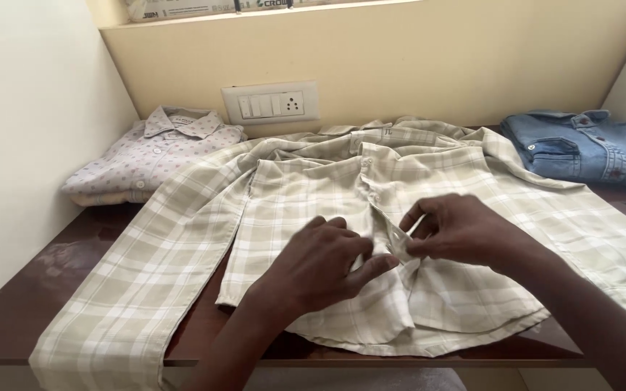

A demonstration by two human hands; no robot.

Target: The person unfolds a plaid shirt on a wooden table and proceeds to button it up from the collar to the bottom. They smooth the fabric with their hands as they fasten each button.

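The fingers (409,246) of the right hand (465,232) are pinched shut on the button placket (394,242) of a pale green checked shirt (313,195), thumb and forefinger closed on the cloth just beside a small white button. The left hand (320,264) lies right against it, its fingers curled and its thumb stretched toward the same spot, pressing and gripping the placket from the other side. Both hands meet low on the shirt front, near its hem, wrists raised a little and forearms coming in from the near edge.

The shirt lies face up, spread across the dark brown surface (45,289), collar toward the back wall. Its hem reaches the front edge of the surface, and one sleeve (124,289) runs down to the left and hangs over that edge. Bare wood shows to the left of that sleeve and in a strip at the right.

At the back left lies a folded pale shirt with small dots (153,152), close to the side wall. At the back right lies a folded blue denim shirt (588,148). On the back wall, between them, sits a white switch plate with a socket (271,103). A ledge above carries the bottom edge of a box with printing (182,9), too cropped to make out.
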